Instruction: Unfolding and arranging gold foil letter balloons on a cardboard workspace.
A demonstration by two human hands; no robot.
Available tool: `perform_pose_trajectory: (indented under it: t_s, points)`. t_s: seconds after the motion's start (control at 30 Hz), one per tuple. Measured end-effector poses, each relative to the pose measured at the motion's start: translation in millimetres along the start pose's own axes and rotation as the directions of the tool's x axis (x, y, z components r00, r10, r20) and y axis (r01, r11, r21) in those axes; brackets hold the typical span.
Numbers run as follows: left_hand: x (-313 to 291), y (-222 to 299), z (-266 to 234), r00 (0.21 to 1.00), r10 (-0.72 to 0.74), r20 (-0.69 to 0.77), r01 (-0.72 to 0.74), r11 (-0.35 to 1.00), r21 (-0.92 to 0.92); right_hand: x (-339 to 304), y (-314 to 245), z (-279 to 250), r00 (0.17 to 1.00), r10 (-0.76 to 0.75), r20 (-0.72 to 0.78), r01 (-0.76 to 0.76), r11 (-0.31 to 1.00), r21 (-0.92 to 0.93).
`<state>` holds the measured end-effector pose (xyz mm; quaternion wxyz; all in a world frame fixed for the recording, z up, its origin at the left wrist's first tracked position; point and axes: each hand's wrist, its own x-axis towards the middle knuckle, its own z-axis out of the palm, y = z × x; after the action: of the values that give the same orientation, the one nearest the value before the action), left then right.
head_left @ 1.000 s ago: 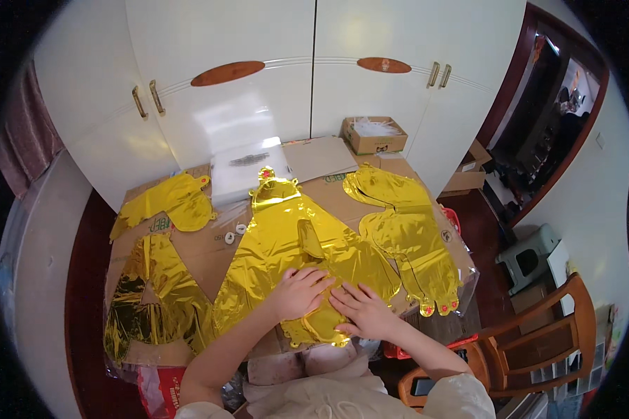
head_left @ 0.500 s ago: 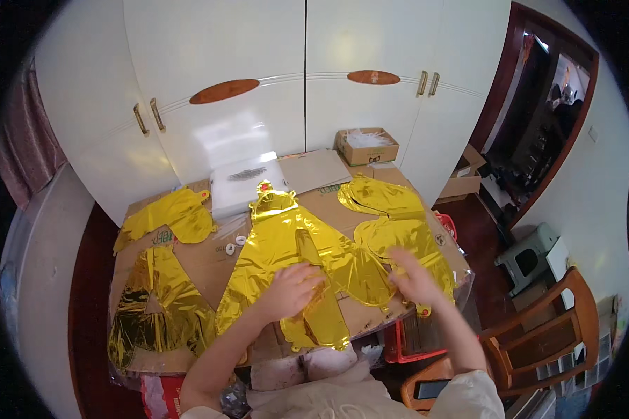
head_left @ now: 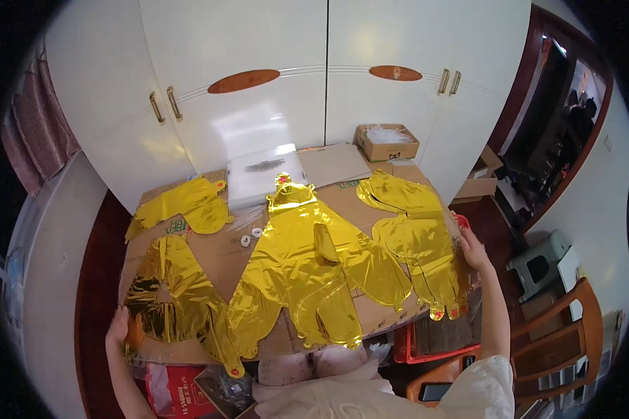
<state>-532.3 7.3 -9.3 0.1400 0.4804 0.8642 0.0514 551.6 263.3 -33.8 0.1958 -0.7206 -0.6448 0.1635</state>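
Flat, uninflated gold foil balloons lie spread over a cardboard-covered table [head_left: 220, 262]. The central foil balloon [head_left: 297, 251] has a pointed top with a red-dotted tab and wide lobes below. At the left edge my left hand [head_left: 119, 326] rests beside the lower left foil balloon [head_left: 182, 279], its fingers partly hidden but seemingly stretched out. My right hand [head_left: 474, 250] is at the right edge with fingers extended, next to the right foil balloon [head_left: 416, 241]. Another foil piece [head_left: 189, 206] lies at the far left. Neither hand holds a balloon.
A white flat package [head_left: 265, 178] and an open carton of pale strips [head_left: 386, 142] stand at the back, before white cabinet doors [head_left: 258, 42]. Two small white rolls [head_left: 250, 237] lie among the foils. A wooden chair [head_left: 587, 328] and red crate [head_left: 405, 342] are at right.
Both hands have left the middle foils and moved outward, the left to the table's left edge, the right to its right edge. The view has shifted slightly.
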Motion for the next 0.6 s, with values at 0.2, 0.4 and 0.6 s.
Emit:
perform_pose_trajectory:
  t_s: [0.2,0.4,0.6]
  points:
    - [-9,92,16,0.989,-0.143,0.047,0.146,0.987,-0.072,-29,-16,-23,0.996,0.093,0.007,-0.09,0.985,-0.15]
    - [-29,135,0,0.979,-0.197,0.047,0.199,0.978,-0.056,-42,-39,-32,0.985,0.173,0.015,-0.165,0.959,-0.232]
    - [-60,205,-25,0.887,0.221,-0.406,-0.265,0.962,-0.056,-51,-130,-35,0.924,-0.358,-0.132,0.296,0.89,-0.346]
